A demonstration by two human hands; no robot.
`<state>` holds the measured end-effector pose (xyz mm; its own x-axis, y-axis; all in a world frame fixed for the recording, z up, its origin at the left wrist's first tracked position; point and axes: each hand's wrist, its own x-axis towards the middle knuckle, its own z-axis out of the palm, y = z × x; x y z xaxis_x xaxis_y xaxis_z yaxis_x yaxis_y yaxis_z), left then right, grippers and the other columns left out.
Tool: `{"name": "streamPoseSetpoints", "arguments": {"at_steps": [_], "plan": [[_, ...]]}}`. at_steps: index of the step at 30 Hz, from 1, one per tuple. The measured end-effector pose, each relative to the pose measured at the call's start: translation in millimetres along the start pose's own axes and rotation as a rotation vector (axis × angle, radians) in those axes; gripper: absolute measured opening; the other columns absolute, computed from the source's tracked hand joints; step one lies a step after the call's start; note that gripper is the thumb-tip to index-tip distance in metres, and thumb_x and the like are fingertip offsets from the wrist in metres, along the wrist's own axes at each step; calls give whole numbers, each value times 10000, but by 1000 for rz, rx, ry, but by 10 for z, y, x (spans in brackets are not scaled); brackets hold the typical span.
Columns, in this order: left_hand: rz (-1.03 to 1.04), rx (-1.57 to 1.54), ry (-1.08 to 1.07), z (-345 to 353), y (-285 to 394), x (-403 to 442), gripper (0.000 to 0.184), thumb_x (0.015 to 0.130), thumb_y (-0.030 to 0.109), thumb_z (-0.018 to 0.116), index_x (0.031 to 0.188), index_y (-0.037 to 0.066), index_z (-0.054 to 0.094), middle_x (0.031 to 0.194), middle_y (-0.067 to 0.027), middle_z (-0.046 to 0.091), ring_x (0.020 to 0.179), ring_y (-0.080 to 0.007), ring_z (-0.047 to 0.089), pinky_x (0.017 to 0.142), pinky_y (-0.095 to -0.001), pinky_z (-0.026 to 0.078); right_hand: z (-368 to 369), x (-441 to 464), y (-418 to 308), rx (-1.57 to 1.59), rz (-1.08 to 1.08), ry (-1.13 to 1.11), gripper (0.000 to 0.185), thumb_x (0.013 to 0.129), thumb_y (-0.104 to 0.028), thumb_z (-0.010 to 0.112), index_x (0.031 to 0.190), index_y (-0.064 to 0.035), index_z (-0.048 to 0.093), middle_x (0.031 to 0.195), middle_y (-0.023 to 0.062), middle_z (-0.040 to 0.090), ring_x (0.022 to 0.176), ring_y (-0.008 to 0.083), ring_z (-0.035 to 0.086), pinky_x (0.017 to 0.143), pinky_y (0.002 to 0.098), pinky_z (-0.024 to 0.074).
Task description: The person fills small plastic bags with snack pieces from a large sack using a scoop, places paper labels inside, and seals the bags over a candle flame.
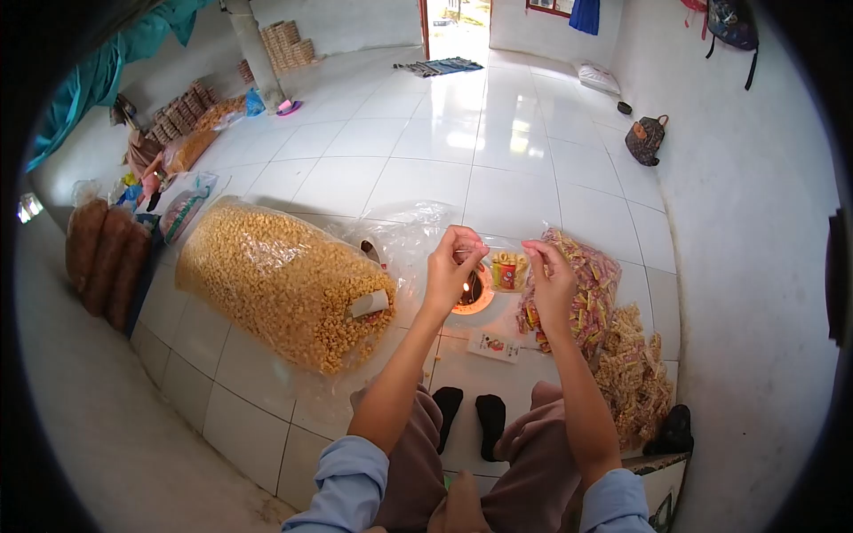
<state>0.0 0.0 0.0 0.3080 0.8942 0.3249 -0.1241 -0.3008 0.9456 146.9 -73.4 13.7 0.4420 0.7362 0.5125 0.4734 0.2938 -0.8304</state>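
Dozens of glossy white square tiles make up the floor, laid in straight grout lines across the room. Across its left side slumps a bulging, clear plastic sack, its film creased and shiny over nubbly golden pieces, with a pale, smooth scoop-like object lying at the near end. On the right, a rounded clear bag is packed with small pink-and-yellow wrapped sachets. Three elongated, brown-filled bags lean together at far left, their plastic wrinkled. Beside the right arm sits a crinkled, loosely piled heap of pale pieces in clear film. Between sack and bag, a round dish shows an orange rim and a dark centre. Above floor level, the left hand and right hand are apart, thumb and fingers of each pinched at the upper edge of a small clear packet, which hangs between them, filled with ring-like yellow pieces around a red-and-green label. A flat white printed card lies near the dish. Smallest is a bright pointed flame, burning at the dish.
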Motion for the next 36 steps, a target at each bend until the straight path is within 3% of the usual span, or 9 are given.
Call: {"name": "streamPoseSetpoints", "arguments": {"at_steps": [2,5,9,15,17,21,23,29,36], "plan": [[108,172,33,-2,78,0,67,794,35,603,854,20,577,809,-34,619,680,-91,560,652,-226,460,-11,-1,-67,-75,-4,-6,126,829,-47,552,921,-9,629,875,70,629,798,127,582,724,240,449],[103,250,49,13,165,-5,44,784,25,603,818,-3,601,803,-38,623,674,-86,554,657,-229,458,16,-3,-64,-63,-74,39,124,777,-14,592,889,-29,642,824,66,617,709,141,574,671,248,450],[147,300,51,47,182,-9,83,779,25,601,855,-1,622,817,-52,630,685,-99,558,655,-232,457,-11,1,-51,-65,-70,31,136,759,-13,608,889,-30,643,817,64,612,688,142,573,662,252,451],[350,477,63,40,201,-25,101,758,31,605,853,35,641,762,-95,587,712,-218,547,632,-316,458,9,-16,-28,-171,-113,52,135,737,-25,632,871,-23,642,794,75,591,686,170,563,646,273,448],[388,557,45,32,213,-33,100,757,26,599,845,39,643,744,-95,563,740,-244,532,638,-338,452,17,-11,20,-259,-272,63,89,743,-29,626,831,-15,630,794,81,572,723,200,541,637,293,440],[434,614,21,20,192,-37,107,758,18,592,850,38,642,743,-97,548,749,-250,519,645,-348,447,6,-9,-26,-317,-241,47,61,751,-20,606,811,-20,595,798,76,552,787,233,506,678,317,424],[366,624,-16,6,187,-46,135,772,40,585,887,68,651,784,-83,563,785,-231,536,706,-326,453,-16,23,-115,-473,-472,88,85,743,-6,593,818,-24,555,799,79,540,819,258,482,723,345,406],[486,556,120,122,198,-74,141,742,87,631,881,66,643,840,-66,563,860,-229,507,807,-338,403,-19,19,50,-339,-376,-103,103,724,9,588,793,-16,516,781,90,531,830,268,475,731,371,395],[357,452,-52,117,107,-39,144,711,98,673,840,44,643,793,-62,598,794,-199,537,691,-297,441,21,4,37,-236,-379,-71,125,701,4,616,781,-16,523,762,86,539,797,258,490,686,350,406]]}}
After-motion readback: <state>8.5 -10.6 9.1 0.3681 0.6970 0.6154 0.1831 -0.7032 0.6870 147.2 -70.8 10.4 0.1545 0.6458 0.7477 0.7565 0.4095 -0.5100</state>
